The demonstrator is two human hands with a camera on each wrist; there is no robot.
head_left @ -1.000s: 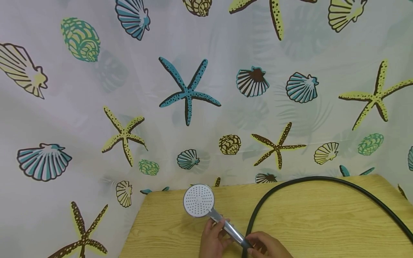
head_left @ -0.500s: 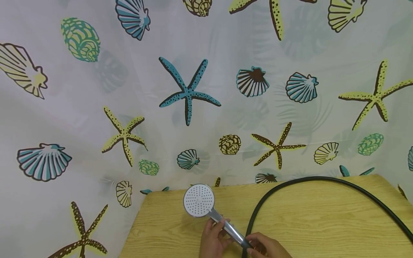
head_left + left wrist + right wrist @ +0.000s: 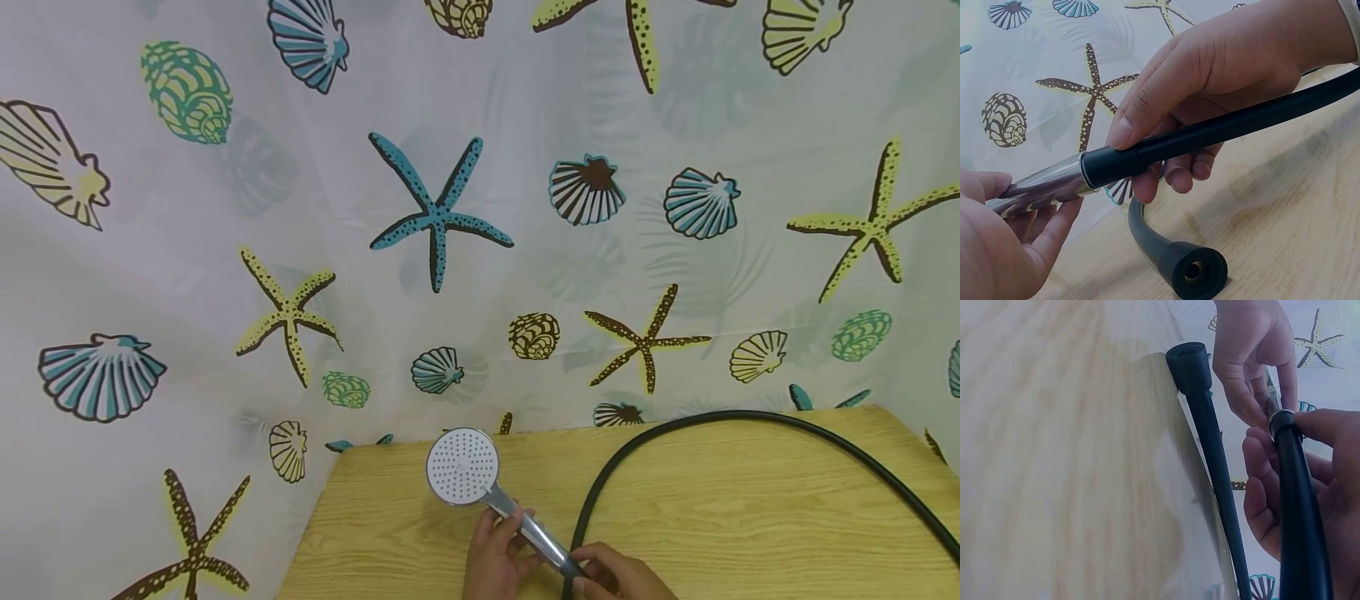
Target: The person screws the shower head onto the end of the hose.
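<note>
My left hand (image 3: 495, 554) holds a chrome shower head (image 3: 461, 467) by its handle. Its white, dotted spray face is turned up toward the head camera. At the handle's lower end, my right hand (image 3: 626, 571) pinches the black connector (image 3: 1113, 164) of a shower hose (image 3: 1229, 128) between thumb and fingers. In the left wrist view the connector sits right against the metal collar of the handle (image 3: 1054, 178), in line with it. The hose's other end, a flared black fitting (image 3: 1200, 272) with a round opening, lies by the tabletop below my right hand.
A wood-grain table (image 3: 397, 517) lies under both hands. The black hose (image 3: 738, 414) arcs across its back right part and runs off the right side. Behind and beside the table hangs a white curtain (image 3: 517, 100) printed with shells and starfish.
My right hand has shifted very slightly left at the connector. My left hand, the shower head and the hose's arc stay where they were.
</note>
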